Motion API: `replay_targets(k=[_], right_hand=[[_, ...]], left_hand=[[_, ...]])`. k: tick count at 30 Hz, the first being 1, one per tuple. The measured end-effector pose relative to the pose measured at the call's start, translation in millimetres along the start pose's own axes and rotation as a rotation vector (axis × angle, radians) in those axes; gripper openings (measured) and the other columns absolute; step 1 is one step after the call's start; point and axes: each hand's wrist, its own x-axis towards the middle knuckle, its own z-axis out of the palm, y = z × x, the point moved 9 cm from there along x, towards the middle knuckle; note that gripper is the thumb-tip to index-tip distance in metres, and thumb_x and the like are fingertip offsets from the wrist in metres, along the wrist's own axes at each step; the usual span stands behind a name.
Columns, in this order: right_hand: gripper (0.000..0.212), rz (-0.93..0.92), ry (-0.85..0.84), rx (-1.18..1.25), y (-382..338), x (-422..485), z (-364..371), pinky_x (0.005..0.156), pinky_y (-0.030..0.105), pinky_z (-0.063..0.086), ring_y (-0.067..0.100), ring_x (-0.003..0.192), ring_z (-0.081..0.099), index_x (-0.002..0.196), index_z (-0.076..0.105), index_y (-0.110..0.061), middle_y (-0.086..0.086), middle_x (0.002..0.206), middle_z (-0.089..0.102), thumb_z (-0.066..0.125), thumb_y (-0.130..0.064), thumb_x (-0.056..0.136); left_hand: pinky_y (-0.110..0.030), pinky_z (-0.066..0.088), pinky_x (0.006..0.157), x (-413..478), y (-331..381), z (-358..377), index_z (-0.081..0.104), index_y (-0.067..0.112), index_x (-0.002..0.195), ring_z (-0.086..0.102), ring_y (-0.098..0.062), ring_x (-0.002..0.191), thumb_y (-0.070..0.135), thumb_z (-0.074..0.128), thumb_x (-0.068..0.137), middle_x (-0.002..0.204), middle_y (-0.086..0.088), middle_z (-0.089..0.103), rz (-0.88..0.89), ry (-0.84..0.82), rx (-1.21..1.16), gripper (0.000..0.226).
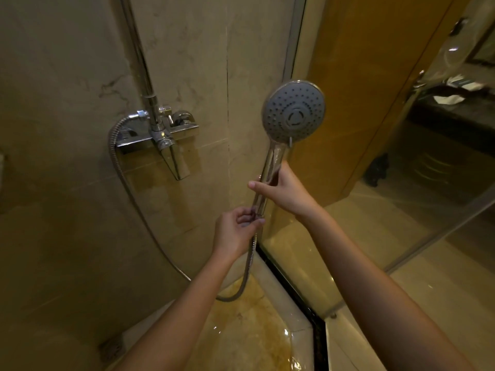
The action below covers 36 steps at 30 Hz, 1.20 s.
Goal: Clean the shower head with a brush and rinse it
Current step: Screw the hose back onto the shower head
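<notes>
Both bare forearms reach forward, the right hand [285, 190] curled round the handle of the shower head [293, 111], the left hand [235, 228] just below, pinching the hose [249, 261].

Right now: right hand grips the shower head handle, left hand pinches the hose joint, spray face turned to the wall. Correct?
No. Head view: the shower head faces the camera, not the wall. The right hand and left hand are as stated.

The wet, yellow-brown marble shower floor [241, 330] is glistening with water. A small square metal drain grate [111, 350] is sitting flush in it at the lower left, well apart from the puddled patch.
</notes>
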Motion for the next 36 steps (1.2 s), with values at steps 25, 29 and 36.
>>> replay_targets(k=[25,29,36], right_hand=[[0.039,-0.071,-0.344,0.098,-6,-16,7,0.09,0.031,0.055,0.013,0.104,0.065,0.108,0.051,-0.021,0.004,0.108,0.066,0.068,0.001,0.081],[0.038,-0.072,-0.253,0.134,-2,-15,1,0.077,0.02,0.056,0.008,0.09,0.067,0.11,0.048,-0.007,0.005,0.099,0.067,0.068,0.007,0.08],[0.039,-0.14,-0.098,0.001,5,-13,2,0.063,0.031,0.047,0.01,0.073,0.051,0.101,0.05,-0.008,0.007,0.089,0.055,0.079,-0.019,0.077]], left_hand=[[-0.034,0.054,0.083,-6,-3,-5,0.063,0.008,0.092,0.065,-0.03,0.089,-0.003,0.07,0.075,0.085,-0.012,0.066,-0.018,-0.003,-0.047,0.021],[-0.038,0.053,0.084,-9,-5,1,0.063,0.007,0.094,0.065,-0.031,0.089,0.001,0.071,0.077,0.089,-0.017,0.066,0.0,-0.005,-0.032,0.02],[-0.03,0.053,0.08,-11,-7,7,0.063,0.011,0.093,0.067,-0.026,0.087,0.009,0.068,0.081,0.093,-0.02,0.068,-0.019,-0.103,0.012,0.012]])
